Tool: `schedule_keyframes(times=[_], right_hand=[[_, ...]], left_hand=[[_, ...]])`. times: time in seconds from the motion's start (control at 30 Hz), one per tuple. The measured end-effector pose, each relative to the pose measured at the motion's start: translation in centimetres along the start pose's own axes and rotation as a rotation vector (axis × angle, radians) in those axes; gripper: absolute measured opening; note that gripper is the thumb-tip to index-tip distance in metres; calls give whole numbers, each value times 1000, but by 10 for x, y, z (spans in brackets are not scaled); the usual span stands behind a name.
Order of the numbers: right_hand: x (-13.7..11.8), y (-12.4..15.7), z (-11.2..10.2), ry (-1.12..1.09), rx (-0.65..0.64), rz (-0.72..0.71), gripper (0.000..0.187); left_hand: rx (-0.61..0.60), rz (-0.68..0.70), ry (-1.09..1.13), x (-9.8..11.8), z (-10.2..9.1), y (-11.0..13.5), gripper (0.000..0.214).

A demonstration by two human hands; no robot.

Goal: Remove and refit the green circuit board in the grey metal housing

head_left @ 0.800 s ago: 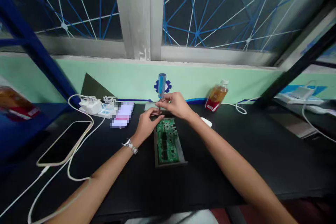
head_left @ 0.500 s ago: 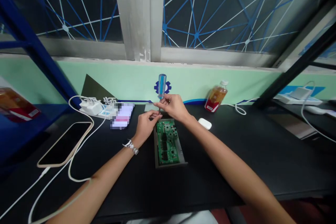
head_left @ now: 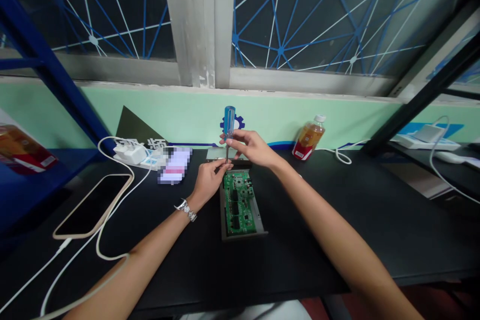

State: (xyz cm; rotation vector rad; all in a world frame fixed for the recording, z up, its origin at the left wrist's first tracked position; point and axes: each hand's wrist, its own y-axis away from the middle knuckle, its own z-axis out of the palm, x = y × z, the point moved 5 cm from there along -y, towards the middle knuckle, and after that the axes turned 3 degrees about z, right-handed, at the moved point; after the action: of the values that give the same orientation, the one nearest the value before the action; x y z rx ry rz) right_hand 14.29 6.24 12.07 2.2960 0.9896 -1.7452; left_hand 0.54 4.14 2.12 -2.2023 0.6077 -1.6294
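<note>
A screwdriver [head_left: 229,121] with a clear blue handle stands upright over the far left corner of a green circuit board [head_left: 240,200]. The board sits in a grey metal tray [head_left: 259,220] on the black table. My right hand [head_left: 253,147] has its fingers round the lower end of the handle. Lower down, my left hand [head_left: 210,175] pinches the shaft near its tip, at the board's far edge; a silver watch [head_left: 185,209] is on that wrist. The tip itself is hidden by my left fingers.
A phone [head_left: 92,207] with a white cable [head_left: 108,217] lies at left, near a power strip [head_left: 137,154] and a blurred lit phone [head_left: 175,166]. A drink bottle [head_left: 309,137] stands at back right. Behind the tray is a dark metal piece [head_left: 240,163].
My right hand has shifted slightly up and its fingers have loosened and opened along the screwdriver. The handle has moved slightly left. My left hand stays nearly in place.
</note>
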Motion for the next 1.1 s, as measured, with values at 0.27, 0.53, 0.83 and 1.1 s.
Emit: schedule_keyframes(times=[0.27, 0.53, 0.83, 1.1], right_hand=[[3, -1, -1, 97, 136, -40, 33], [-9, 6, -2, 388, 276, -93, 31], [-12, 11, 2, 533, 413, -64, 26], [-2, 13, 2, 303, 220, -24, 28]], left_hand=[[-17, 20, -85, 5, 4, 3, 23], [-62, 8, -376, 8, 15, 24, 70], [-87, -16, -599, 17, 13, 22, 51], [-340, 143, -834, 15, -45, 9, 22]])
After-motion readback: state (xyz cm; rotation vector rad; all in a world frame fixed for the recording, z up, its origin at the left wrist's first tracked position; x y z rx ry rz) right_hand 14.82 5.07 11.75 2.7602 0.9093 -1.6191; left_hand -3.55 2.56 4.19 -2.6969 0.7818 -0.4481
